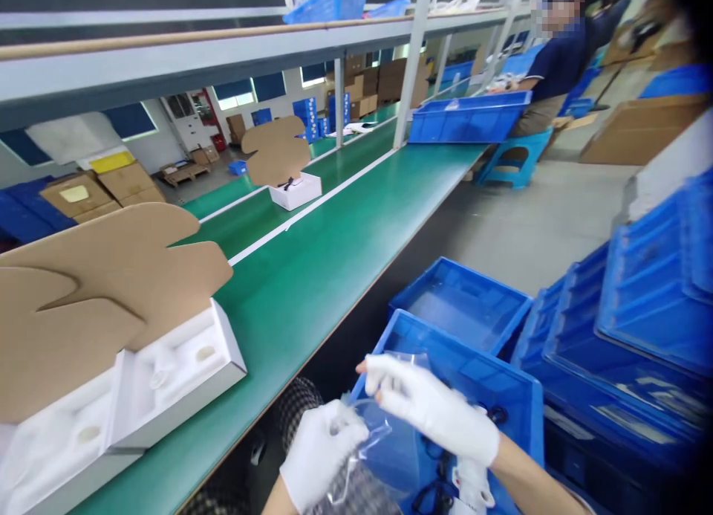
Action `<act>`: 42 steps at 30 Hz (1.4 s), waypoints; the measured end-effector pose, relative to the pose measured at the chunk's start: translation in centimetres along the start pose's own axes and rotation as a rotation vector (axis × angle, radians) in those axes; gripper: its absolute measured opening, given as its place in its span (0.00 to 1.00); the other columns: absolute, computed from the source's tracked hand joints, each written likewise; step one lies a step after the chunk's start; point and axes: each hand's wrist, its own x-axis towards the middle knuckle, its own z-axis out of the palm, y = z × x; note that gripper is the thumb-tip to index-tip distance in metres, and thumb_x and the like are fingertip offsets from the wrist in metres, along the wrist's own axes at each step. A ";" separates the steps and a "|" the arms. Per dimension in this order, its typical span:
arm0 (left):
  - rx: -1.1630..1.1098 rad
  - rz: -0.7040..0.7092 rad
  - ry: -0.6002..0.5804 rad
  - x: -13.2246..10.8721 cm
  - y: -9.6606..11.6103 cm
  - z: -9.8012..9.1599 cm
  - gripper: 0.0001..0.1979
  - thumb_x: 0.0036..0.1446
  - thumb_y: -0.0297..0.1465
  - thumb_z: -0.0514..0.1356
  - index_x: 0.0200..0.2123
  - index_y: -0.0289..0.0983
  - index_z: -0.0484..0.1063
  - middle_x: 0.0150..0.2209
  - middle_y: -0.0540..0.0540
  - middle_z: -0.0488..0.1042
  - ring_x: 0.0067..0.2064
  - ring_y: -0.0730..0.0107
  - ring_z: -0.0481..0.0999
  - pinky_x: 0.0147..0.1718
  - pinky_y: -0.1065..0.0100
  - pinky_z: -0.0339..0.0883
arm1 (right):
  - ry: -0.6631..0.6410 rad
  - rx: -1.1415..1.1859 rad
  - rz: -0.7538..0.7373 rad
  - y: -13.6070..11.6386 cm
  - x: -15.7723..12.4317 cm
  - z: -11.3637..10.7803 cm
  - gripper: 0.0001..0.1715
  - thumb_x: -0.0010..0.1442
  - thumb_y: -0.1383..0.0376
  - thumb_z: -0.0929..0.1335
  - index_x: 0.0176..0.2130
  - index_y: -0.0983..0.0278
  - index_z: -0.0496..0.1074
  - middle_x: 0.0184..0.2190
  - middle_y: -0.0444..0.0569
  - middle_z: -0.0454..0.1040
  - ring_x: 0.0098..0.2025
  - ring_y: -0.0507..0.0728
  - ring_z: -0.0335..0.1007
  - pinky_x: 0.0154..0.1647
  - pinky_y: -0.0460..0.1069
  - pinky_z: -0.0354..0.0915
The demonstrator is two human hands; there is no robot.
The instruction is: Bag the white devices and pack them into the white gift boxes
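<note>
My left hand point(323, 449), in a white glove, is closed with thumb and fingers pinched on the edge of a clear plastic bag point(384, 452). The bag hangs over my lap and the near side of a blue crate point(526, 418). Just above the bag is my right hand point(431, 411), also gloved, with bare fingertips showing. Its fingers are loosely bent and apart, and I see nothing gripped in them. Below it in the crate lie black cables point(437, 493) and a white part point(472, 485), partly hidden by my right wrist.
White boxes with raised cardboard lids, one near point(183, 385) and one farther point(295, 192), stand along the green bench point(334, 270). Another blue crate point(462, 307) and stacked crates point(640, 329) are at right. A seated person point(562, 62) works by a far blue bin point(468, 117).
</note>
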 end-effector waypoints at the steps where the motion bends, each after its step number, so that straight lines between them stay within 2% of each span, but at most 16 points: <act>1: -0.021 -0.002 0.075 -0.9 0.4 -0.5 0.09 0.52 0.35 0.62 0.25 0.35 0.72 0.24 0.52 0.69 0.28 0.72 0.66 0.31 0.69 0.60 | 0.054 0.049 -0.016 -0.2 0.2 -0.2 0.26 0.65 0.47 0.63 0.51 0.63 0.72 0.41 0.52 0.77 0.38 0.59 0.73 0.40 0.53 0.69; 2: -0.033 -0.008 0.135 -1.8 0.8 -0.9 0.08 0.51 0.33 0.61 0.24 0.35 0.71 0.23 0.52 0.69 0.27 0.73 0.65 0.30 0.70 0.59 | 0.073 0.070 -0.044 -0.3 0.4 -0.3 0.33 0.64 0.41 0.61 0.51 0.63 0.72 0.44 0.55 0.76 0.41 0.60 0.73 0.43 0.55 0.69; 4: -0.066 -0.033 0.205 -3.6 1.2 -1.7 0.06 0.49 0.32 0.61 0.24 0.35 0.71 0.23 0.52 0.69 0.27 0.73 0.64 0.29 0.70 0.57 | 0.013 0.036 -0.117 -0.7 0.5 -0.1 0.42 0.60 0.34 0.58 0.51 0.63 0.73 0.47 0.57 0.74 0.46 0.62 0.71 0.49 0.57 0.68; 7: -0.099 -0.082 0.234 -5.6 1.5 -2.6 0.06 0.47 0.32 0.62 0.22 0.35 0.71 0.22 0.53 0.67 0.25 0.74 0.62 0.27 0.70 0.55 | -0.140 -0.066 -0.174 -2.2 0.4 0.8 0.46 0.57 0.31 0.58 0.54 0.62 0.73 0.51 0.58 0.71 0.53 0.63 0.67 0.55 0.59 0.64; 9: -0.076 -0.083 0.224 -6.6 1.5 -3.1 0.06 0.46 0.32 0.62 0.21 0.35 0.70 0.21 0.54 0.65 0.25 0.75 0.60 0.26 0.70 0.54 | -0.219 -0.126 -0.173 -3.7 0.3 1.6 0.41 0.59 0.35 0.62 0.55 0.61 0.72 0.50 0.56 0.71 0.53 0.63 0.66 0.57 0.60 0.63; 10: -0.064 -0.082 0.211 -7.0 1.6 -3.3 0.07 0.45 0.32 0.62 0.21 0.35 0.70 0.21 0.54 0.64 0.25 0.75 0.59 0.26 0.70 0.53 | -0.253 -0.153 -0.165 -4.6 0.4 2.1 0.35 0.61 0.40 0.65 0.54 0.61 0.73 0.48 0.55 0.72 0.52 0.62 0.67 0.56 0.59 0.63; 12: -0.038 -0.081 0.187 -7.9 1.6 -3.7 0.07 0.46 0.32 0.62 0.21 0.35 0.69 0.20 0.54 0.63 0.25 0.75 0.58 0.26 0.71 0.53 | -0.317 -0.197 -0.147 -6.2 0.5 2.9 0.17 0.64 0.53 0.67 0.45 0.61 0.77 0.42 0.51 0.75 0.47 0.59 0.69 0.51 0.56 0.64; 14: -0.007 -0.071 0.173 -8.5 1.4 -4.2 0.08 0.47 0.33 0.62 0.21 0.36 0.67 0.20 0.55 0.62 0.25 0.75 0.58 0.26 0.71 0.52 | -0.345 -0.237 -0.116 -7.5 0.7 3.9 0.10 0.62 0.64 0.66 0.35 0.62 0.77 0.35 0.48 0.75 0.40 0.57 0.70 0.44 0.52 0.64; 16: -0.004 -0.062 0.170 -9.1 1.3 -4.6 0.10 0.48 0.34 0.62 0.21 0.36 0.66 0.20 0.55 0.61 0.25 0.76 0.57 0.26 0.71 0.52 | -0.326 -0.267 -0.071 -8.4 0.7 4.8 0.09 0.60 0.66 0.66 0.28 0.63 0.73 0.31 0.46 0.73 0.35 0.54 0.68 0.39 0.50 0.61; 18: -0.017 -0.065 0.171 -9.4 1.2 -4.9 0.11 0.48 0.34 0.62 0.21 0.37 0.64 0.20 0.56 0.59 0.25 0.76 0.57 0.26 0.71 0.51 | -0.292 -0.272 -0.029 -8.9 0.5 5.7 0.09 0.59 0.65 0.66 0.26 0.63 0.68 0.29 0.45 0.71 0.32 0.53 0.65 0.35 0.49 0.59; 23: -0.063 -0.044 0.158 -10.1 1.3 -5.1 0.14 0.50 0.33 0.61 0.19 0.38 0.59 0.21 0.56 0.55 0.26 0.76 0.53 0.26 0.70 0.48 | -0.213 -0.201 -0.017 -8.5 0.1 7.2 0.22 0.63 0.53 0.64 0.23 0.62 0.59 0.25 0.42 0.64 0.29 0.53 0.59 0.32 0.49 0.54; 25: -0.108 -0.047 0.133 -10.3 1.3 -5.1 0.15 0.52 0.34 0.60 0.19 0.39 0.59 0.20 0.56 0.56 0.25 0.76 0.53 0.25 0.70 0.47 | -0.233 -0.127 -0.025 -8.3 0.0 7.1 0.26 0.63 0.46 0.63 0.24 0.62 0.62 0.25 0.42 0.64 0.29 0.53 0.59 0.30 0.49 0.54; 27: -0.135 -0.051 0.123 -10.4 1.2 -5.3 0.16 0.54 0.35 0.59 0.19 0.39 0.58 0.18 0.56 0.56 0.22 0.77 0.52 0.23 0.70 0.46 | -0.296 -0.016 -0.016 -8.1 0.0 6.8 0.26 0.63 0.44 0.64 0.29 0.62 0.69 0.28 0.44 0.68 0.30 0.54 0.63 0.31 0.49 0.57; 30: -0.139 -0.034 0.128 -10.3 1.0 -5.6 0.16 0.55 0.36 0.59 0.20 0.39 0.59 0.17 0.57 0.57 0.20 0.77 0.52 0.22 0.70 0.45 | -0.341 0.034 0.003 -8.2 0.0 6.2 0.20 0.64 0.49 0.65 0.36 0.62 0.75 0.34 0.46 0.73 0.35 0.55 0.68 0.35 0.49 0.61; 35: -0.186 -0.045 0.104 -10.2 1.1 -5.5 0.17 0.55 0.38 0.61 0.19 0.40 0.59 0.14 0.58 0.56 0.18 0.78 0.52 0.20 0.70 0.44 | -0.205 -0.166 0.039 -8.6 -0.3 6.5 0.14 0.61 0.59 0.66 0.26 0.62 0.66 0.25 0.43 0.68 0.27 0.52 0.61 0.29 0.48 0.54; 42: -0.182 -0.052 0.089 -10.0 1.2 -5.6 0.18 0.55 0.40 0.60 0.19 0.39 0.62 0.15 0.57 0.58 0.19 0.76 0.55 0.22 0.70 0.49 | -0.130 -0.186 0.093 -9.4 -1.0 7.9 0.15 0.56 0.59 0.67 0.24 0.60 0.59 0.23 0.41 0.66 0.26 0.52 0.59 0.27 0.48 0.52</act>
